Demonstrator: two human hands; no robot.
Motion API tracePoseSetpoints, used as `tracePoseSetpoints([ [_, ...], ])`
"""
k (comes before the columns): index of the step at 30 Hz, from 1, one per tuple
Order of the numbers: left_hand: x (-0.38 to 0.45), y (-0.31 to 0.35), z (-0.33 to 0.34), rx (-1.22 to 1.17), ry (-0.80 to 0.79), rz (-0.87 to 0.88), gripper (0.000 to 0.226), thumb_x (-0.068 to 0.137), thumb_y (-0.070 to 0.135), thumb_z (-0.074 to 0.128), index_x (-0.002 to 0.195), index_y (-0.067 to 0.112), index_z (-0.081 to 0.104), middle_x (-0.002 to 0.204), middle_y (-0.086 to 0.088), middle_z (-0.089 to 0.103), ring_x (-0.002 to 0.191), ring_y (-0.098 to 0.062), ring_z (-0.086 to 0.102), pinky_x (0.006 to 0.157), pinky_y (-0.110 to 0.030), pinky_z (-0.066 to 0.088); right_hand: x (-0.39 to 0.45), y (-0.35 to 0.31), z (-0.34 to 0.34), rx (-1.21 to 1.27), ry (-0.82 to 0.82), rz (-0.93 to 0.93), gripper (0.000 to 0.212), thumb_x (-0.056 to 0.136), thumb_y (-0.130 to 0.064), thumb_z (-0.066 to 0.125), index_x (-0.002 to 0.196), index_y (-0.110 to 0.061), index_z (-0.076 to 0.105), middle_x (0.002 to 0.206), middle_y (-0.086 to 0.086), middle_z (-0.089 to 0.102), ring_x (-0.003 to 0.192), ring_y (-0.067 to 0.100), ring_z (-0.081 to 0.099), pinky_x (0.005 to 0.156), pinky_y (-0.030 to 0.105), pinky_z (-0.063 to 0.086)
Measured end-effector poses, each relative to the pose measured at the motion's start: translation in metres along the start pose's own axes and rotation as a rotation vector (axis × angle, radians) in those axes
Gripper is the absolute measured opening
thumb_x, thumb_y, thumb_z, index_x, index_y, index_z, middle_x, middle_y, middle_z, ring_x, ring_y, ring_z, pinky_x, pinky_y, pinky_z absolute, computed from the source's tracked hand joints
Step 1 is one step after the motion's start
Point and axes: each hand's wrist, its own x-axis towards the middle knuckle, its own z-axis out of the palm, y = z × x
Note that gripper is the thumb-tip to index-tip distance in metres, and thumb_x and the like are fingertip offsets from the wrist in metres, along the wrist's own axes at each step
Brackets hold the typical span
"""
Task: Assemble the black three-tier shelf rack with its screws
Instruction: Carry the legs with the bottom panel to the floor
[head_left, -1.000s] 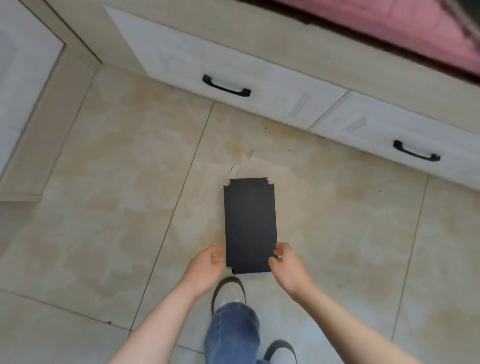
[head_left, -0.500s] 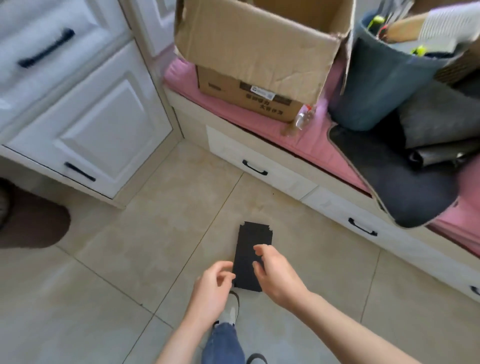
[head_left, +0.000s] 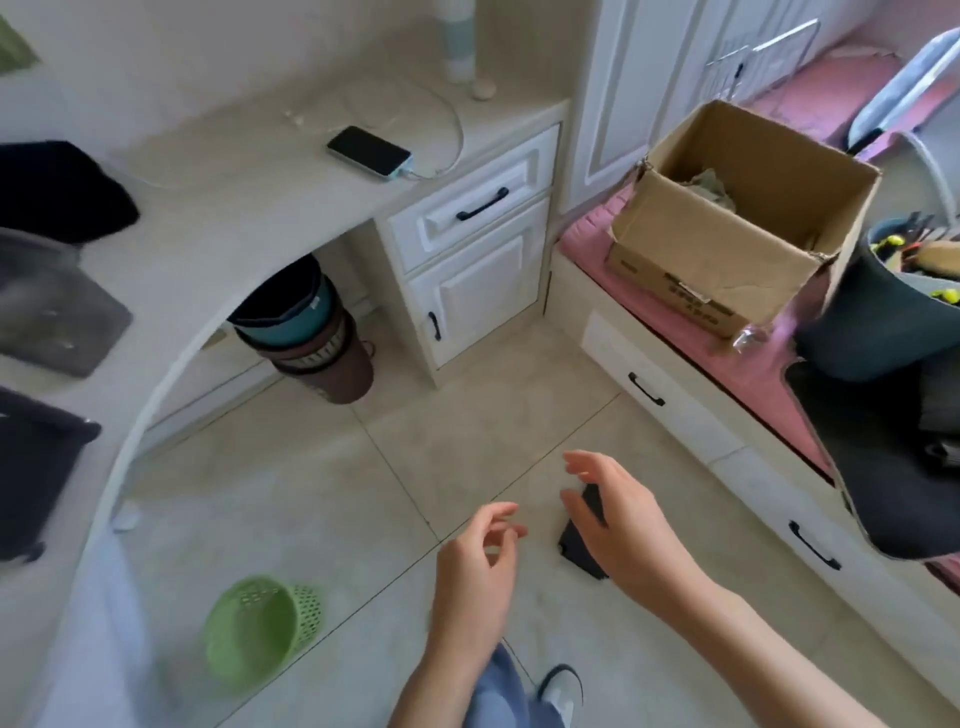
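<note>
A black flat shelf panel (head_left: 576, 545) lies on the tiled floor, mostly hidden behind my right hand. My right hand (head_left: 618, 525) hovers above it with fingers spread and relaxed, holding nothing. Just to its left, my left hand (head_left: 478, 571) hangs in the air with loosely curled fingers, also empty. No screws or other rack parts are visible.
An open cardboard box (head_left: 737, 228) sits on the pink bench cushion (head_left: 769, 364) at right, beside a dark bucket (head_left: 883, 322) of tools. A green basket (head_left: 260, 623) lies on the floor at left. Stacked bins (head_left: 311, 332) stand under the desk (head_left: 218, 208), which holds a phone (head_left: 370, 151).
Both hands let go of the black panel, which now lies on the floor. The view has lifted and swung left, showing the desk, box and green basket.
</note>
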Motion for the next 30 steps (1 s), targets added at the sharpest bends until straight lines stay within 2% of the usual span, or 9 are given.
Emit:
tracePoseSetpoints([
  [3, -0.017, 0.012, -0.048, -0.014, 0.077, 0.036, 0.035, 0.099, 0.009, 0.059, 0.099, 0.044, 0.062, 0.087, 0.022, 0.073, 0.084, 0.003, 0.067, 0.069, -0.011, 0.049, 0.001, -0.045, 0.011, 0.028, -0.031, -0.041, 0.035, 0.099, -0.032, 0.054, 0.133, -0.027, 0.051, 0.12, -0.019, 0.054, 0.11, -0.006, 0.048, 0.086, 0.006, 0.032],
  [6, -0.025, 0.017, -0.1, -0.013, 0.169, 0.057, 0.035, 0.099, 0.009, 0.059, 0.102, 0.043, 0.063, 0.089, 0.015, 0.074, 0.088, 0.004, 0.068, 0.072, -0.009, 0.05, 0.013, -0.089, 0.024, 0.054, -0.076, -0.065, 0.033, 0.099, -0.029, 0.055, 0.132, -0.025, 0.052, 0.119, -0.015, 0.059, 0.113, 0.003, 0.054, 0.09, 0.016, 0.036],
  [10, -0.033, 0.007, -0.178, -0.025, 0.293, 0.069, 0.031, 0.098, 0.005, 0.061, 0.107, 0.035, 0.067, 0.087, 0.013, 0.074, 0.086, 0.004, 0.069, 0.069, -0.008, 0.05, 0.033, -0.157, 0.049, 0.051, -0.119, -0.158, 0.034, 0.099, -0.026, 0.056, 0.133, -0.023, 0.053, 0.118, -0.013, 0.06, 0.114, 0.005, 0.055, 0.094, 0.018, 0.037],
  [13, -0.039, -0.003, -0.235, -0.01, 0.405, 0.059, 0.035, 0.098, 0.006, 0.061, 0.102, 0.04, 0.064, 0.085, 0.017, 0.073, 0.086, 0.002, 0.069, 0.068, -0.008, 0.049, 0.047, -0.21, 0.069, 0.071, -0.154, -0.233, 0.034, 0.099, -0.024, 0.056, 0.133, -0.02, 0.054, 0.118, -0.01, 0.061, 0.114, 0.006, 0.055, 0.095, 0.019, 0.038],
  [18, -0.06, -0.019, -0.314, -0.042, 0.615, 0.014, 0.034, 0.097, 0.005, 0.06, 0.1, 0.039, 0.065, 0.086, 0.023, 0.073, 0.086, 0.0, 0.07, 0.075, -0.018, 0.055, 0.055, -0.292, 0.101, 0.123, -0.217, -0.341, 0.031, 0.099, -0.024, 0.055, 0.13, -0.02, 0.055, 0.118, -0.009, 0.063, 0.113, 0.006, 0.055, 0.095, 0.018, 0.038],
  [21, -0.072, -0.029, -0.35, -0.098, 0.758, -0.011, 0.031, 0.097, 0.004, 0.06, 0.099, 0.034, 0.068, 0.085, 0.02, 0.074, 0.085, 0.0, 0.07, 0.077, -0.021, 0.056, 0.061, -0.333, 0.119, 0.134, -0.281, -0.405, 0.034, 0.099, -0.023, 0.056, 0.133, -0.019, 0.054, 0.121, -0.007, 0.063, 0.116, 0.007, 0.056, 0.098, 0.02, 0.039],
  [26, -0.075, -0.032, -0.399, -0.249, 0.963, -0.034, 0.027, 0.097, 0.002, 0.06, 0.097, 0.027, 0.07, 0.085, 0.012, 0.076, 0.082, -0.01, 0.072, 0.083, -0.036, 0.057, 0.074, -0.387, 0.142, 0.153, -0.366, -0.506, 0.036, 0.098, -0.023, 0.057, 0.134, -0.02, 0.054, 0.121, -0.011, 0.061, 0.116, 0.005, 0.055, 0.1, 0.023, 0.042],
  [28, -0.073, -0.028, -0.415, -0.286, 1.028, -0.03, 0.028, 0.096, 0.003, 0.062, 0.099, 0.03, 0.07, 0.089, 0.016, 0.075, 0.088, -0.011, 0.071, 0.082, -0.031, 0.055, 0.082, -0.408, 0.148, 0.176, -0.39, -0.532, 0.034, 0.099, -0.023, 0.057, 0.133, -0.022, 0.054, 0.12, -0.011, 0.06, 0.116, 0.009, 0.056, 0.101, 0.03, 0.045],
  [30, -0.068, -0.022, -0.429, -0.304, 1.082, -0.012, 0.028, 0.096, 0.006, 0.063, 0.108, 0.031, 0.068, 0.097, 0.018, 0.072, 0.094, -0.005, 0.068, 0.078, -0.017, 0.051, 0.093, -0.429, 0.152, 0.186, -0.397, -0.571, 0.034, 0.099, -0.026, 0.057, 0.132, -0.027, 0.051, 0.121, -0.012, 0.058, 0.117, 0.01, 0.054, 0.101, 0.032, 0.046],
])
